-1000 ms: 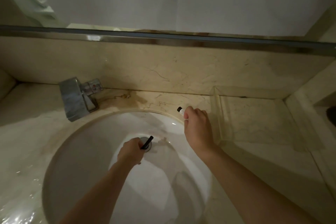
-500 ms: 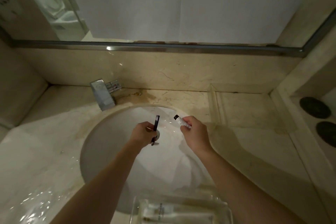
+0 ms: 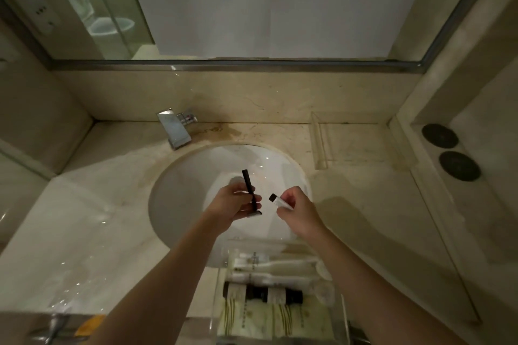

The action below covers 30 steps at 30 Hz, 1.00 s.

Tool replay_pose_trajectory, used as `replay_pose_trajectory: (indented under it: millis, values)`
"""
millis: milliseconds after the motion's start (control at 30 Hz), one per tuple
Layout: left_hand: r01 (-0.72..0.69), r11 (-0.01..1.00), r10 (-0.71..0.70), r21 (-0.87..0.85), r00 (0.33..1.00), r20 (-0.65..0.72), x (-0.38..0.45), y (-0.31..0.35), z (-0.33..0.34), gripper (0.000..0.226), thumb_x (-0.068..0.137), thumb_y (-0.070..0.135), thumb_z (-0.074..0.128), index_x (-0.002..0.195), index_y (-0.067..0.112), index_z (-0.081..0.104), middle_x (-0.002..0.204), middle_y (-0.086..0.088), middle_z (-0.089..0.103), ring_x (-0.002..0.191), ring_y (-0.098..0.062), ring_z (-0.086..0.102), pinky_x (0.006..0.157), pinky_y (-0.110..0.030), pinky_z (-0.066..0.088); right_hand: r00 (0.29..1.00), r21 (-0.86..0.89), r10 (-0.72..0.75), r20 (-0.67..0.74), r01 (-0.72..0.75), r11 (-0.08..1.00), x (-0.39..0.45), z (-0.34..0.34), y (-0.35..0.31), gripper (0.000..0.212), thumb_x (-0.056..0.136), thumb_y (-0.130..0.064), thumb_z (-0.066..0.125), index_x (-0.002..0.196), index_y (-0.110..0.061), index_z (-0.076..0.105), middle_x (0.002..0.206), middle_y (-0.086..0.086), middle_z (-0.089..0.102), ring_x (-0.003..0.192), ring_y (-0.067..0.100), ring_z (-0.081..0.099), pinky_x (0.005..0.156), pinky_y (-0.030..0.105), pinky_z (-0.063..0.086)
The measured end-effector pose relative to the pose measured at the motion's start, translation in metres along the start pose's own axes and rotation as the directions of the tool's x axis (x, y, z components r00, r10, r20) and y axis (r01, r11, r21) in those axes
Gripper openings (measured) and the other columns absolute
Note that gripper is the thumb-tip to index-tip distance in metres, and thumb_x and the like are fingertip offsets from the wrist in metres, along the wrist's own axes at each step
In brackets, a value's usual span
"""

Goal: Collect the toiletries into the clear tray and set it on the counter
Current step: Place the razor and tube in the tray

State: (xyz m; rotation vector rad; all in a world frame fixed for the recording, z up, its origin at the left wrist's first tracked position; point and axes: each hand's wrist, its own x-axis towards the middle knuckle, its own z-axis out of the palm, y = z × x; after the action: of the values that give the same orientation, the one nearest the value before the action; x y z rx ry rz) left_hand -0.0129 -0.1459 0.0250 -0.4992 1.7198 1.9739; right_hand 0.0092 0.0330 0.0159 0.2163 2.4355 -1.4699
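Observation:
My left hand (image 3: 235, 206) is closed around a thin black razor (image 3: 249, 186), held upright over the white sink basin (image 3: 179, 190). My right hand (image 3: 298, 211) grips a small white tube with a black cap (image 3: 277, 200), just right of the razor. Below my hands, at the near counter edge, a clear tray (image 3: 217, 288) holds several white and dark toiletry bottles and packets (image 3: 266, 283). My forearms cover part of the tray.
A chrome faucet (image 3: 175, 129) stands behind the basin. A second clear tray (image 3: 319, 143) sits on the marble counter at the back right. Two dark round discs (image 3: 448, 151) lie on a ledge at the right. A mirror spans the wall behind.
Both hands have pulled back from the basin and its rim toward me, with the razor now raised upright. The view has widened, bringing the filled clear tray into sight below.

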Motion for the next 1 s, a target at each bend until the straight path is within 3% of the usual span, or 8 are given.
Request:
replay_pose_trajectory:
  millis: [100,233,367,433,533,667,833,1000]
  values:
    - [0.041,0.999,-0.039,-0.035,0.998,0.05,-0.013,-0.012,-0.001,0.015,0.089,-0.005,0.051,0.098,0.004,0.058,0.087,-0.014,0.071,0.077,-0.028,0.07,0.07,-0.037,0.06,1.0,-0.019,-0.003,0.023,0.004,1.0,-0.02,0.001,0.008,0.019,0.08,-0.004,0.06,0.09,-0.015,0.048,0.08,-0.005,0.05,0.072,0.017,0.048,0.061,0.028,0.038]
    - [0.049,0.998,-0.046,-0.041,0.996,0.078,-0.027,-0.025,-0.004,0.013,0.087,-0.008,0.054,0.092,0.003,0.06,0.078,-0.01,0.075,0.075,-0.026,0.071,0.08,-0.039,0.058,0.996,-0.068,-0.058,0.072,0.063,0.996,-0.046,0.0,0.02,0.023,0.08,-0.001,0.059,0.084,-0.018,0.044,0.075,-0.005,0.047,0.062,0.009,0.043,0.052,0.015,0.034]
    - [-0.037,0.986,0.02,0.165,0.995,0.101,-0.048,-0.032,-0.005,0.022,0.081,-0.008,0.058,0.084,0.013,0.064,0.085,-0.005,0.075,0.072,-0.016,0.064,0.059,-0.024,0.044,0.992,-0.083,-0.109,0.066,0.114,0.99,-0.068,0.003,0.038,0.023,0.082,-0.01,0.064,0.082,-0.018,0.043,0.072,-0.005,0.049,0.061,0.009,0.043,0.057,0.025,0.036]
    - [-0.085,0.974,0.065,0.211,0.993,0.1,-0.057,-0.038,-0.005,0.034,0.078,-0.015,0.053,0.073,0.017,0.065,0.073,-0.004,0.067,0.062,-0.016,0.053,0.05,-0.022,0.036,0.991,-0.068,-0.11,0.072,0.114,0.991,-0.077,0.007,0.045,0.022,0.083,-0.012,0.065,0.082,-0.017,0.044,0.072,-0.003,0.049,0.061,0.01,0.043,0.058,0.027,0.035]
    - [-0.094,0.968,0.051,0.233,0.981,0.185,-0.07,-0.048,-0.006,0.032,0.083,-0.015,0.051,0.074,0.015,0.059,0.063,-0.001,0.052,0.054,-0.015,0.042,0.05,-0.025,0.034,0.991,-0.061,-0.076,0.114,0.084,0.995,-0.088,0.012,0.053,0.021,0.081,-0.009,0.062,0.08,-0.019,0.044,0.078,-0.001,0.05,0.068,0.012,0.043,0.061,0.028,0.036]
    - [-0.043,0.96,-0.04,0.276,0.957,0.289,-0.084,-0.059,-0.01,0.022,0.087,-0.007,0.053,0.083,0.014,0.057,0.069,-0.006,0.06,0.052,-0.017,0.05,0.048,-0.023,0.042,0.988,-0.045,-0.065,0.143,0.072,0.996,-0.102,0.018,0.064,0.022,0.078,-0.011,0.064,0.079,-0.019,0.043,0.08,0.0,0.047,0.072,0.014,0.042,0.063,0.03,0.035]
    - [-0.022,0.952,-0.1,0.307,0.92,0.378,-0.091,-0.073,-0.017,0.021,0.088,-0.01,0.05,0.088,0.008,0.061,0.082,-0.015,0.07,0.06,-0.022,0.064,0.055,-0.027,0.053,0.99,-0.043,-0.042,0.137,0.048,0.998,-0.115,0.02,0.07,0.025,0.08,-0.016,0.066,0.076,-0.022,0.042,0.077,-0.004,0.047,0.068,0.011,0.042,0.061,0.027,0.035]
    - [0.021,0.947,-0.173,0.32,0.874,0.455,-0.099,-0.082,-0.024,0.026,0.086,-0.014,0.052,0.091,0.006,0.069,0.091,-0.021,0.07,0.077,-0.026,0.069,0.075,-0.032,0.059,0.991,-0.084,-0.046,0.128,0.057,0.995,-0.124,0.021,0.077,0.021,0.075,-0.021,0.068,0.078,-0.023,0.048,0.082,-0.001,0.055,0.073,0.014,0.05,0.064,0.029,0.041]
